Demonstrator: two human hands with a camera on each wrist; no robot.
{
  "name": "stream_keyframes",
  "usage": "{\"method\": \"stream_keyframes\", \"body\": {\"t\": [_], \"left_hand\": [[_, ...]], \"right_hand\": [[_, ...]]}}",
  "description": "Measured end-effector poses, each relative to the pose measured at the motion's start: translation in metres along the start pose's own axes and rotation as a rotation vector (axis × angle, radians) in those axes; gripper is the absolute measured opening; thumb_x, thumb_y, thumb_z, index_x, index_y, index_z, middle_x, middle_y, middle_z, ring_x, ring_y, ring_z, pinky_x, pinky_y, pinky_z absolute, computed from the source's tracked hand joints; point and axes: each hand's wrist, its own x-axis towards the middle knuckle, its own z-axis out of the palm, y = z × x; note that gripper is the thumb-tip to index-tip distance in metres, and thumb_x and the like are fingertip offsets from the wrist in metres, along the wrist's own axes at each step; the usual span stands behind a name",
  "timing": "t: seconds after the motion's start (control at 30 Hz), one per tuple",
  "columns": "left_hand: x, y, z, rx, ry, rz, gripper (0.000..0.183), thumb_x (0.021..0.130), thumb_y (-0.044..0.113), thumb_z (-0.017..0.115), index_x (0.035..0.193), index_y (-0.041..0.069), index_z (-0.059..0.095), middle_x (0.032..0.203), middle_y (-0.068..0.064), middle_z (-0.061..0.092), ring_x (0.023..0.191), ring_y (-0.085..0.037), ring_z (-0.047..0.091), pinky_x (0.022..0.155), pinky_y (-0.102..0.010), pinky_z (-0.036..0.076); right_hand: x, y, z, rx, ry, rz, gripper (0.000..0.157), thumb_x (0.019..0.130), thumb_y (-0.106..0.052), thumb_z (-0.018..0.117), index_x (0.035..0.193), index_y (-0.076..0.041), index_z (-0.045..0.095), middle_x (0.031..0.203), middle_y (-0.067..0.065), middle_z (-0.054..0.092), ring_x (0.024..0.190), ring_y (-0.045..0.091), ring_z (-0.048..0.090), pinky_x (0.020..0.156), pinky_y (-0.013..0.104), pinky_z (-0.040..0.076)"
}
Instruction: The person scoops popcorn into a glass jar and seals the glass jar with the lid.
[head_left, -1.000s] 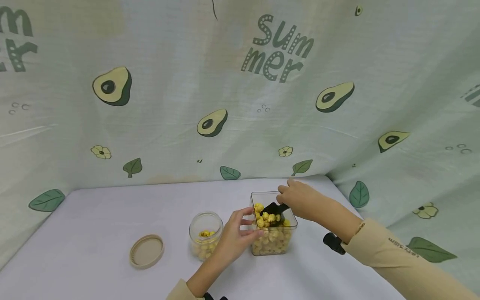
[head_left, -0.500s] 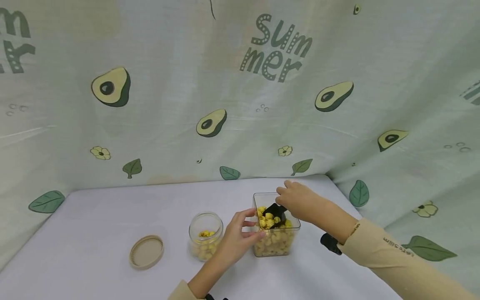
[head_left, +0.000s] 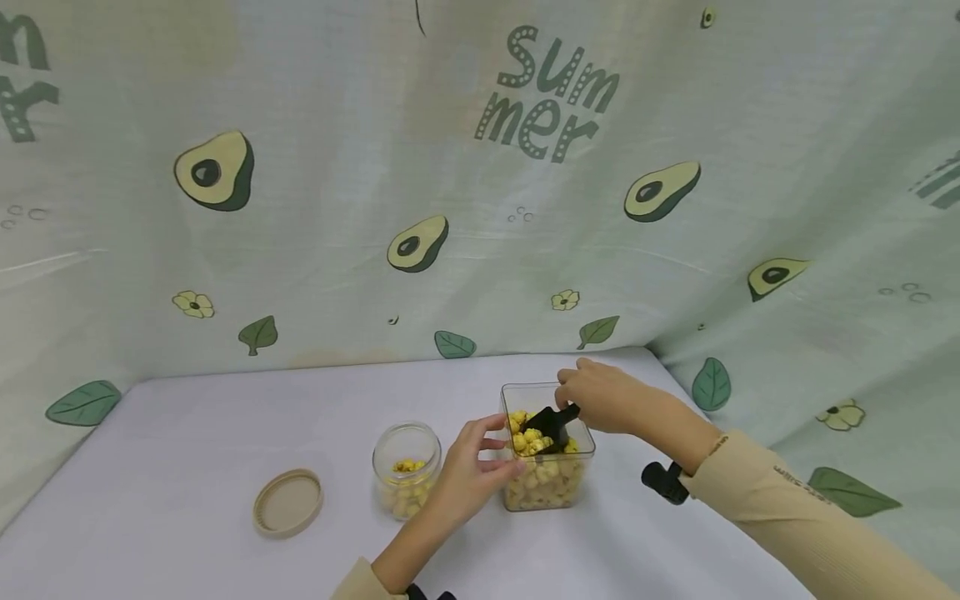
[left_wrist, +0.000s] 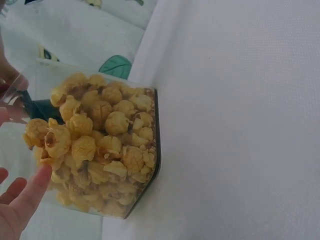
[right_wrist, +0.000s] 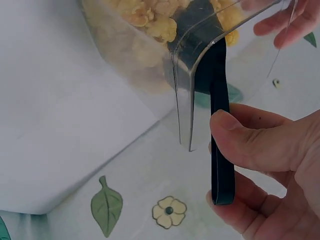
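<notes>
A clear square-rimmed container [head_left: 551,492] stands on the table, filled partway with yellow popcorn [left_wrist: 100,135]. My left hand [head_left: 468,475] holds its near left corner, thumb on the front wall and fingers along the left side. In the left wrist view a fingertip [left_wrist: 40,182] lies against the wall. My right hand [head_left: 600,396] grips the handle of a black scoop [right_wrist: 220,125] between thumb and fingers, above the container's right rim. The scoop's blade [head_left: 551,425] is inside, down among the popcorn, its lower edge partly hidden by the pieces.
Left of the container, behind my left forearm, stands a round clear jar [head_left: 405,467] with some popcorn in it. A beige round lid [head_left: 288,502] lies further left on the white table [head_left: 187,442]. Printed cloth [head_left: 337,167] hangs behind and to the right.
The container shifted slightly right with my left hand, then back left. The scoop has moved among the popcorn, and more of its black blade shows now. Jar and lid stay put.
</notes>
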Motion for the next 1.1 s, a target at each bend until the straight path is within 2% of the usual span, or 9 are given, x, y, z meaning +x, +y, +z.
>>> {"method": "stream_keyframes", "body": {"t": [0.2, 0.43, 0.63, 0.77, 0.97, 1.1], "left_hand": [[0.001, 0.0, -0.005, 0.014, 0.0, 0.01, 0.062, 0.083, 0.021, 0.071, 0.135, 0.004, 0.042, 0.133, -0.016, 0.043, 0.112, -0.03, 0.052, 0.084, -0.026, 0.055], [0.002, 0.001, -0.006, 0.023, 0.0, -0.003, 0.062, 0.083, 0.021, 0.07, 0.136, 0.005, 0.041, 0.134, -0.015, 0.042, 0.113, -0.029, 0.052, 0.084, -0.028, 0.055], [0.001, 0.001, -0.004, 0.018, -0.007, -0.005, 0.062, 0.084, 0.02, 0.07, 0.136, 0.004, 0.041, 0.133, -0.015, 0.042, 0.112, -0.029, 0.052, 0.083, -0.028, 0.055], [0.0, 0.002, -0.002, 0.019, -0.015, -0.012, 0.062, 0.084, 0.022, 0.07, 0.136, 0.004, 0.041, 0.133, -0.015, 0.042, 0.112, -0.029, 0.052, 0.083, -0.027, 0.055], [-0.001, 0.005, -0.002, 0.01, -0.001, -0.003, 0.063, 0.083, 0.02, 0.07, 0.137, 0.004, 0.04, 0.133, -0.016, 0.042, 0.112, -0.029, 0.052, 0.083, -0.027, 0.055], [-0.002, 0.003, 0.0, 0.004, -0.011, -0.016, 0.063, 0.083, 0.023, 0.071, 0.136, 0.005, 0.041, 0.133, -0.015, 0.042, 0.112, -0.029, 0.052, 0.083, -0.027, 0.055]], "right_hand": [[0.009, -0.011, 0.0, -0.15, -0.005, -0.019, 0.016, 0.076, -0.003, 0.073, 0.089, -0.012, 0.07, 0.083, 0.001, 0.058, 0.071, 0.018, 0.045, 0.063, 0.028, 0.043], [0.014, -0.021, 0.002, -0.294, -0.032, 0.039, 0.007, 0.077, -0.011, 0.074, 0.079, -0.01, 0.067, 0.087, 0.005, 0.06, 0.076, 0.022, 0.049, 0.067, 0.03, 0.048], [0.012, -0.02, 0.003, -0.406, -0.025, -0.033, 0.012, 0.077, -0.016, 0.075, 0.086, -0.012, 0.068, 0.086, 0.001, 0.058, 0.075, 0.018, 0.048, 0.065, 0.026, 0.047], [0.008, -0.017, 0.002, -0.375, -0.036, -0.061, 0.014, 0.077, -0.014, 0.075, 0.089, -0.013, 0.069, 0.087, 0.001, 0.058, 0.074, 0.018, 0.047, 0.065, 0.027, 0.046], [0.007, -0.014, 0.001, -0.29, -0.046, -0.035, 0.015, 0.077, -0.008, 0.074, 0.09, -0.012, 0.068, 0.085, 0.001, 0.058, 0.072, 0.018, 0.046, 0.062, 0.027, 0.045], [0.002, -0.01, -0.004, -0.155, -0.083, -0.025, 0.018, 0.077, -0.003, 0.071, 0.092, -0.013, 0.07, 0.088, 0.0, 0.058, 0.076, 0.018, 0.047, 0.065, 0.029, 0.046]]}}
